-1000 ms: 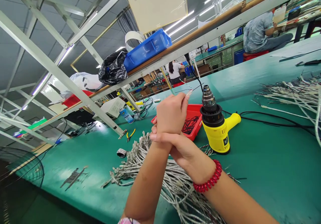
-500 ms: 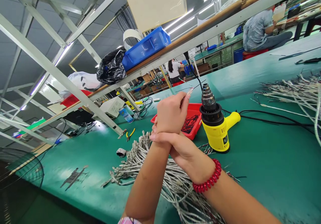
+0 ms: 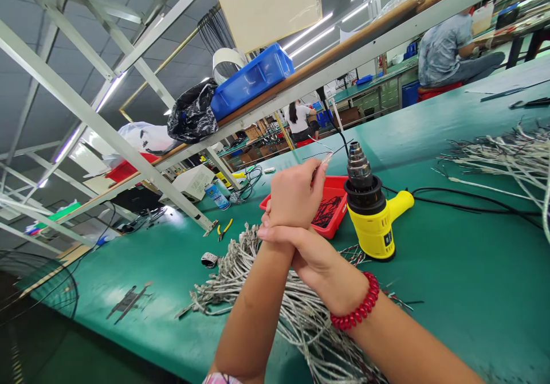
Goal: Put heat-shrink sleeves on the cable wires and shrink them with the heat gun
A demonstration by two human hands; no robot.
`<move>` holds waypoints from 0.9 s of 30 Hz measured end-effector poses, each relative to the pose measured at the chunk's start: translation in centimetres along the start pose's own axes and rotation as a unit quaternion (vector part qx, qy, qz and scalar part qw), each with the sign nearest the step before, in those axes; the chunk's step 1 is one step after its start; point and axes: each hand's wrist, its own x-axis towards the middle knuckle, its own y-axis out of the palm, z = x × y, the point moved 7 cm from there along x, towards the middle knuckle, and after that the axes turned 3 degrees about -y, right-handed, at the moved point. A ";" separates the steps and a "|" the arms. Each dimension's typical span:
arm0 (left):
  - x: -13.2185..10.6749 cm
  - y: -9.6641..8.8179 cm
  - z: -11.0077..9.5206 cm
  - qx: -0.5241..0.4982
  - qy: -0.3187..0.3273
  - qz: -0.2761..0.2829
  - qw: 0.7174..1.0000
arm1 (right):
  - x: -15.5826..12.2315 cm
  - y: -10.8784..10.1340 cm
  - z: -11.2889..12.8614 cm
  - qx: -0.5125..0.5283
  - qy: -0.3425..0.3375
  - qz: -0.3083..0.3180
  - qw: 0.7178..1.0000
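Observation:
My left hand is closed in a pinch on a thin wire end, whose fine leads stick out past the fingertips beside the heat gun's nozzle. My right hand, a red coil band on its wrist, is wrapped around my left wrist; some of its fingers are hidden. Just right of the hands, a yellow heat gun stands upright with its metal nozzle up. Behind my left hand is a red tray with short black pieces in it. Beneath my forearms lies a bundle of grey-white cables.
Another heap of cables lies at the right, near the heat gun's black cord. Yellow-handled cutters, a tape roll and a blue spray can are at the left. A shelf with a blue bin crosses above. Two people sit beyond.
The whole view has shifted very slightly. Both hands keep the same hold, and the wire end stays by the nozzle.

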 end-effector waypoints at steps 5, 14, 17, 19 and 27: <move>0.1 0.3 0.0 0.021 -0.003 0.012 1.000 | 0.1 -0.1 0.0 0.008 -0.002 0.012 1.000; 0.3 0.2 -0.4 0.043 -0.003 0.007 0.999 | 0.0 0.0 0.4 0.004 -0.002 0.020 1.000; 0.6 0.2 -0.9 0.057 0.003 0.004 0.998 | 0.0 0.0 1.1 0.000 -0.002 0.024 1.000; 0.9 0.3 -1.3 0.065 0.006 0.003 0.998 | 0.1 -0.2 1.5 -0.003 -0.002 0.022 1.000; 1.9 1.3 -1.9 0.079 0.013 0.007 0.997 | 0.5 -1.2 2.7 -0.011 -0.015 0.019 1.000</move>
